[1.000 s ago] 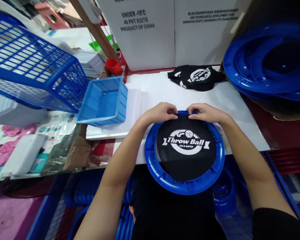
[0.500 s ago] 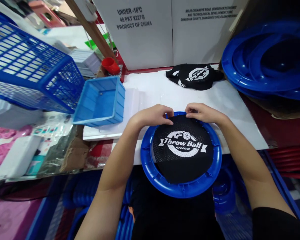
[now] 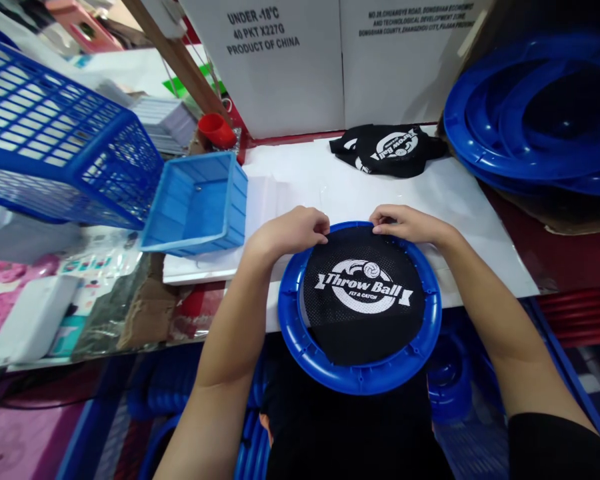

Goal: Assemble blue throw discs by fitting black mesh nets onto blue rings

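A blue plastic ring [image 3: 300, 340] lies at the near edge of the white table top [image 3: 470, 200], half over the edge. Across it stretches a black mesh net [image 3: 365, 313] printed "Throw Ball". My left hand [image 3: 290, 231] is closed, pinching the net's far edge at the ring's upper left. My right hand [image 3: 405, 225] is closed too, its fingertips pressing the net's far edge onto the ring at the top.
More black nets [image 3: 387, 150] lie in a heap at the table's back. Stacked blue rings [image 3: 530, 113] lean at the right. A small blue tray [image 3: 195, 203] and a blue wire basket [image 3: 55, 140] stand to the left. White cartons [image 3: 330, 60] form the back wall. More blue rings [image 3: 450, 380] sit under the table.
My left hand has slid leftward along the ring's far rim, away from my right hand, spreading the net's edge. The ring has shifted slightly left.
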Motion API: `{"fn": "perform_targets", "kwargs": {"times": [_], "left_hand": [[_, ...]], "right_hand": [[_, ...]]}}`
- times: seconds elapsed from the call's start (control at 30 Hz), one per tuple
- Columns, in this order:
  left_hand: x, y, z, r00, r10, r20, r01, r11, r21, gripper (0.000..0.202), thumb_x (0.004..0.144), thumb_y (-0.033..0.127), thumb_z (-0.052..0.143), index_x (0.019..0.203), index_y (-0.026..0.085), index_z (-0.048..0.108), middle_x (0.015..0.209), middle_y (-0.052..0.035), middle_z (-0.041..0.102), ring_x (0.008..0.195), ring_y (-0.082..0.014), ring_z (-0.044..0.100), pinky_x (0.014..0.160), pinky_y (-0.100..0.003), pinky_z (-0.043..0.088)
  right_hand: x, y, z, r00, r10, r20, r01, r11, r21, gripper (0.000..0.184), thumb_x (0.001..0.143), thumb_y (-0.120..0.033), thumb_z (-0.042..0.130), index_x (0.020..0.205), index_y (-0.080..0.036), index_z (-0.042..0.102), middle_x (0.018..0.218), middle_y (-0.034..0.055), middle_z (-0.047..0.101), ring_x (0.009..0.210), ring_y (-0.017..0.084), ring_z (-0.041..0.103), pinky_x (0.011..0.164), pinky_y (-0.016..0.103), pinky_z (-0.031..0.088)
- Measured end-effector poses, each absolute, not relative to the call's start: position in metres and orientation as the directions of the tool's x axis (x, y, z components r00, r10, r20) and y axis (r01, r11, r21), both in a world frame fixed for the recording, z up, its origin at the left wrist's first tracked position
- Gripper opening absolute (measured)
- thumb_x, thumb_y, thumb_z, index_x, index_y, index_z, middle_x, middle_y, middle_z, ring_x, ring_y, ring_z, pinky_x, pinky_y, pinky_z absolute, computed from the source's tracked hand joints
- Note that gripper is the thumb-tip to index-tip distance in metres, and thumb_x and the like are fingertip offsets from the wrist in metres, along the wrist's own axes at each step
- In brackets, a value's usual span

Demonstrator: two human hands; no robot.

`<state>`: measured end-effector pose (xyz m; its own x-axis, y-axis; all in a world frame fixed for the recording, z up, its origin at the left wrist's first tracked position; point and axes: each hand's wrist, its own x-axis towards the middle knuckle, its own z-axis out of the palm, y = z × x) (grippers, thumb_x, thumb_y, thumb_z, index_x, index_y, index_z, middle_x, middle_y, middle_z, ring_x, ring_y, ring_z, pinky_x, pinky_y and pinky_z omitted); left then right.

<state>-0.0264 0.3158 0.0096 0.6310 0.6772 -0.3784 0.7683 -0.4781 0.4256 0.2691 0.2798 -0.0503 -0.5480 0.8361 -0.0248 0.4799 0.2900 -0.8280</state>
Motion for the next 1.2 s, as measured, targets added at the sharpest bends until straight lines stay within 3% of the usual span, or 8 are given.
{"fn": "perform_targets", "kwargs": {"times": [0.17,0.37,0.6,0.73,0.8,1.0,1.2], "left_hand": [[-0.029,0.324,-0.001,0.603,0.727,-0.327,0.770,-0.425,0.476,0.012,0.081,0.022,0.067,0.088,0.018,0.077,0.082,-0.0052,0.076,0.079,-0.0204,0.068,0.075,-0.032,0.050],[-0.037,0.335,-0.011,0.606,0.704,-0.369,0.733,-0.315,0.603,0.018,0.077,0.019,0.064,0.090,0.018,0.077,0.084,-0.0062,0.078,0.072,-0.0195,0.070,0.070,-0.032,0.052],[-0.037,0.341,-0.013,0.623,0.705,-0.339,0.730,-0.369,0.575,0.024,0.075,0.019,0.063,0.094,0.018,0.077,0.085,-0.0053,0.078,0.074,-0.0190,0.069,0.071,-0.031,0.052],[-0.039,0.342,-0.014,0.651,0.699,-0.296,0.702,-0.406,0.586,0.028,0.076,0.019,0.063,0.101,0.020,0.076,0.082,-0.0038,0.077,0.073,-0.0182,0.070,0.069,-0.029,0.051],[-0.040,0.343,-0.015,0.659,0.685,-0.310,0.691,-0.390,0.609,0.029,0.076,0.018,0.063,0.102,0.020,0.075,0.082,-0.0031,0.077,0.073,-0.0180,0.070,0.069,-0.029,0.052],[-0.040,0.342,-0.013,0.661,0.674,-0.331,0.693,-0.377,0.615,0.027,0.077,0.017,0.063,0.102,0.021,0.073,0.083,-0.0025,0.078,0.075,-0.0185,0.072,0.072,-0.029,0.053],[-0.038,0.339,-0.010,0.668,0.693,-0.271,0.697,-0.455,0.555,0.027,0.077,0.017,0.062,0.101,0.022,0.075,0.082,-0.0023,0.078,0.077,-0.0193,0.072,0.072,-0.030,0.050]], "right_hand": [[0.269,0.280,-0.051,-0.551,0.834,-0.009,0.474,0.304,-0.827,0.030,0.096,-0.052,0.066,0.093,-0.022,0.064,0.096,0.0049,0.068,0.090,0.023,0.063,0.086,0.037,0.049],[0.266,0.278,-0.052,-0.543,0.839,0.046,0.533,0.387,-0.752,0.022,0.099,-0.044,0.062,0.092,-0.023,0.061,0.094,0.0041,0.066,0.090,0.022,0.062,0.085,0.036,0.048],[0.260,0.273,-0.053,-0.557,0.824,0.108,0.593,0.485,-0.643,0.018,0.105,-0.037,0.056,0.094,-0.024,0.059,0.098,0.0059,0.063,0.090,0.023,0.059,0.086,0.039,0.047],[0.255,0.272,-0.055,-0.536,0.806,0.253,0.558,0.562,-0.610,0.015,0.105,-0.036,0.057,0.094,-0.025,0.061,0.114,0.0100,0.065,0.107,0.028,0.058,0.099,0.045,0.048],[0.253,0.273,-0.056,-0.497,0.821,0.281,0.543,0.547,-0.636,0.017,0.104,-0.036,0.059,0.092,-0.025,0.061,0.107,0.0086,0.067,0.104,0.027,0.059,0.100,0.045,0.048],[0.253,0.275,-0.059,-0.375,0.914,0.157,0.495,0.341,-0.799,0.023,0.095,-0.044,0.070,0.086,-0.024,0.063,0.085,0.0020,0.067,0.079,0.020,0.058,0.080,0.037,0.047],[0.259,0.278,-0.055,-0.421,0.902,0.092,0.449,0.296,-0.843,0.023,0.092,-0.045,0.070,0.099,-0.023,0.072,0.099,0.0056,0.075,0.089,0.022,0.065,0.088,0.040,0.052]]}}
